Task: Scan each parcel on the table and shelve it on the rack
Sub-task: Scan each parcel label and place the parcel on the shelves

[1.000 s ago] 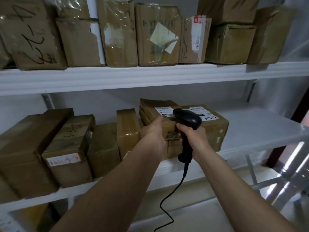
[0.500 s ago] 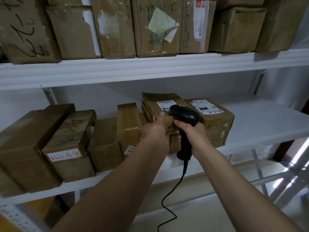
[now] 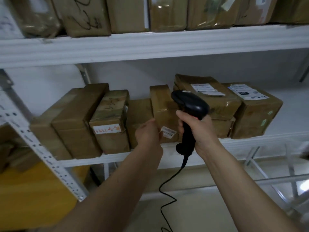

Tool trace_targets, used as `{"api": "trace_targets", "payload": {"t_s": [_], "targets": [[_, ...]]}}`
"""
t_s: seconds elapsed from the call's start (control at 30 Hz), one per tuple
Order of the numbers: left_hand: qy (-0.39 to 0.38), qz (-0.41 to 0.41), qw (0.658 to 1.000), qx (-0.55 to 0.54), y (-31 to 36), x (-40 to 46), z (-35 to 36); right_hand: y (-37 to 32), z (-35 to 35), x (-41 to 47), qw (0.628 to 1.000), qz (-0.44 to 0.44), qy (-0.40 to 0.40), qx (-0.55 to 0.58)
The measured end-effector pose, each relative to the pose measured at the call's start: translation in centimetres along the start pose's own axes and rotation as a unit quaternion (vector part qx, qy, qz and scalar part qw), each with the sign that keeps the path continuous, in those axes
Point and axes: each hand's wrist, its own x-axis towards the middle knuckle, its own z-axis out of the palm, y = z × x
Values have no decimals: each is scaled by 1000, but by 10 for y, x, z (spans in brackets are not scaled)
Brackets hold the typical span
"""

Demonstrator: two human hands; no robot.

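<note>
A black corded scanner (image 3: 190,102) is gripped by its handle in my right hand (image 3: 199,131), held in front of the rack's middle shelf (image 3: 260,138). Behind the scanner a flat brown parcel (image 3: 210,97) with a white label lies on top of another parcel. My left hand (image 3: 148,133) hovers in front of a narrow upright parcel (image 3: 161,104), beside that parcel's small label; it holds nothing and its fingers are relaxed. A larger labelled parcel (image 3: 255,114) stands just to the right of the stack.
Several more brown parcels (image 3: 110,121) fill the left of the middle shelf. The upper shelf (image 3: 150,46) is packed with boxes. A perforated white upright (image 3: 41,156) runs down at left with a yellow surface (image 3: 30,198) behind it. The scanner's cable (image 3: 167,190) hangs below.
My left hand has come off the stacked flat parcel and drawn back to the left and down. The scanner has stayed in my right hand. The view has swung left.
</note>
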Motion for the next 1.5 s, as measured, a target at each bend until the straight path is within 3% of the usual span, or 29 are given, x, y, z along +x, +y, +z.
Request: {"api": "trace_targets", "payload": {"t_s": [0.23, 0.63, 0.83, 1.13, 1.5], "targets": [[-32, 44, 998, 35, 37, 6, -107, 28, 99, -43, 995, 24, -95, -30], [69, 71, 993, 58, 108, 43, -382, 133, 326, -114, 969, 110, -212, -64], [105, 54, 990, 75, 126, 58, -488, 182, 406, -147, 961, 156, -209, -85], [150, 21, 988, 30, 149, 81, -569, 214, 474, -155, 956, 171, -226, -81], [184, 4, 982, 47, 210, 166, -631, 257, 582, -96, 938, 219, -253, -95]]}}
